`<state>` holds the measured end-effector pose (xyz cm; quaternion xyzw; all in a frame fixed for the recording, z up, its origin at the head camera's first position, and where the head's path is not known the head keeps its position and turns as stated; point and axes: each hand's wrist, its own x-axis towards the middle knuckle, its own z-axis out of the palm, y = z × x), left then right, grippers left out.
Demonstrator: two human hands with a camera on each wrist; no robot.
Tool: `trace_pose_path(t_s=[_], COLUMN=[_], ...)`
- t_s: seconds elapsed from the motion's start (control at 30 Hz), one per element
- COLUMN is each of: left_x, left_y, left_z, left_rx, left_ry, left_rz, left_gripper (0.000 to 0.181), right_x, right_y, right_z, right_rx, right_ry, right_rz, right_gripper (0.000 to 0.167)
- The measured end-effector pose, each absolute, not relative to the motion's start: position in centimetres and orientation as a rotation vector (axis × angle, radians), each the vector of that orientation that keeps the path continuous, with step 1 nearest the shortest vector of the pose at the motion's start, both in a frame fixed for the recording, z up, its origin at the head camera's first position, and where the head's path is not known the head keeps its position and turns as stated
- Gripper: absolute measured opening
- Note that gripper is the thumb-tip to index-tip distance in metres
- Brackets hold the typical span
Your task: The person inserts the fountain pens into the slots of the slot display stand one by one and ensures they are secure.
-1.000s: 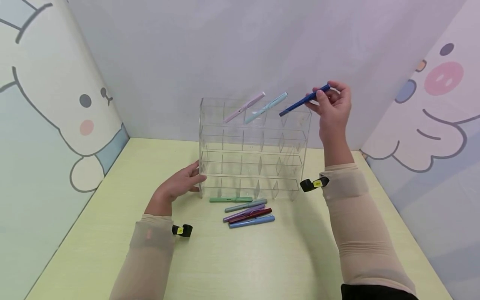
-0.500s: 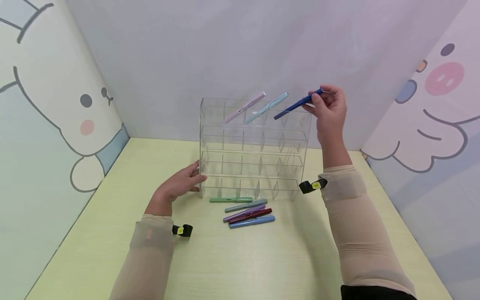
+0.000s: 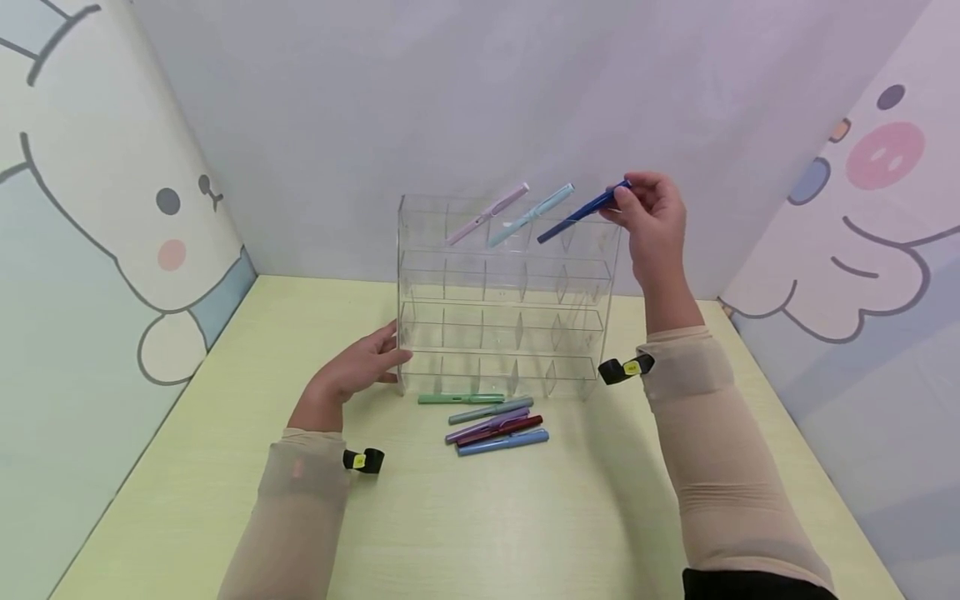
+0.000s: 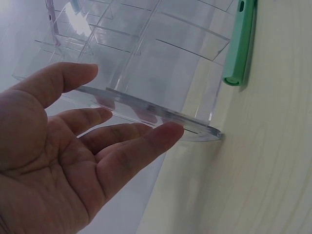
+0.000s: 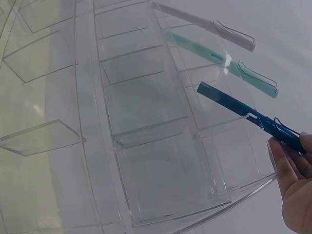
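A clear acrylic pen rack [image 3: 502, 253] with several divided tiers stands upright on the table. My right hand [image 3: 657, 225] pinches a dark blue pen [image 3: 576, 219] near its capped end. The pen slants over the top tier, its lower end down at the compartments beside a pale blue pen [image 3: 534, 215]. A pale pink pen [image 3: 491, 212] leans further left in that tier. At the rack's lower left side, my left hand [image 3: 362, 365] rests with its fingers extended. In the left wrist view these fingertips touch the clear side panel [image 4: 161, 113], the thumb apart from the others.
In front of the rack lie a green pen [image 3: 461, 399], a grey-green pen [image 3: 491, 410], a purple pen [image 3: 480, 428], a dark red pen [image 3: 517, 426] and a blue pen [image 3: 504, 443]. A pale wall [image 3: 450, 100] rises close behind the rack, with cartoon-printed panels at both sides.
My right hand has brought the dark blue pen left and slightly down, so its lower end is now at the top tier. The left hand and the other pens have stayed put.
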<state>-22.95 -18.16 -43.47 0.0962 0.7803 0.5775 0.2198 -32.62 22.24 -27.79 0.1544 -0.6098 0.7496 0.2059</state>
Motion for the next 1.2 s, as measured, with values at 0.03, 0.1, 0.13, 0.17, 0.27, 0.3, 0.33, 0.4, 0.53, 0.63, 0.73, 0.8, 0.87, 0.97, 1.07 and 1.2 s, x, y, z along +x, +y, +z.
trace_pose_path(t_s=[0.03,0.1,0.13,0.17,0.27,0.3,0.33,0.4,0.53,0.63,0.73,0.8,0.87,0.97,1.07,1.2], left_x=[-22.98,-23.02,-23.04,-23.06,-23.13,-23.14,-23.16,-23.2,-23.25,-23.27,-23.34,-23.41,-23.44,-23.36,-23.18,-22.99], left_y=[-18.17,-18.17,-18.17,-18.17,-18.22,-18.21,-18.2,-18.16,-18.05,-17.95,-17.94,-18.01,-18.11,-18.15,-18.1,-18.04], left_z=[-43.49,-43.53,-43.54,-43.55,-43.57,-43.55,-43.53,-43.49,-43.46,-43.45,-43.48,-43.52,-43.5,-43.42,-43.46,-43.59], left_rx=[0.267,0.263,0.257,0.258,0.258,0.259,0.263,0.275,0.296,0.295,0.291,0.292,0.288,0.27,0.243,0.237], left_ry=[2.157,2.154,2.154,2.153,2.158,2.159,2.159,2.155,2.145,2.15,2.158,2.159,2.158,2.16,2.166,2.169], left_rz=[1.598,1.596,1.593,1.591,1.587,1.589,1.591,1.6,1.617,1.612,1.606,1.608,1.612,1.605,1.596,1.592], left_gripper=[0.069,0.069,0.069,0.069,0.069,0.069,0.069,0.068,0.066,0.066,0.067,0.068,0.068,0.069,0.071,0.072], right_x=[-32.64,-32.63,-32.63,-32.63,-32.61,-32.62,-32.62,-32.62,-32.59,-32.55,-32.51,-32.54,-32.58,-32.65,-32.7,-32.64], right_y=[22.25,22.27,22.28,22.31,22.33,22.32,22.32,22.31,22.34,22.4,22.41,22.39,22.36,22.35,22.38,22.45], right_z=[-27.74,-27.66,-27.61,-27.58,-27.52,-27.5,-27.48,-27.44,-27.36,-27.29,-27.24,-27.21,-27.2,-27.26,-27.41,-27.76], right_rx=[0.428,0.428,0.43,0.429,0.42,0.417,0.413,0.407,0.405,0.407,0.41,0.41,0.408,0.404,0.403,0.424], right_ry=[-1.716,-1.747,-1.762,-1.774,-1.818,-1.837,-1.857,-1.891,-1.927,-1.939,-1.954,-1.964,-1.972,-1.98,-1.963,-1.872], right_rz=[2.085,2.076,2.069,2.067,2.046,2.033,2.019,1.996,1.981,1.983,1.976,1.97,1.968,1.963,1.973,2.011], right_gripper=[0.031,0.029,0.03,0.031,0.033,0.033,0.032,0.029,0.024,0.024,0.028,0.029,0.029,0.028,0.031,0.035])
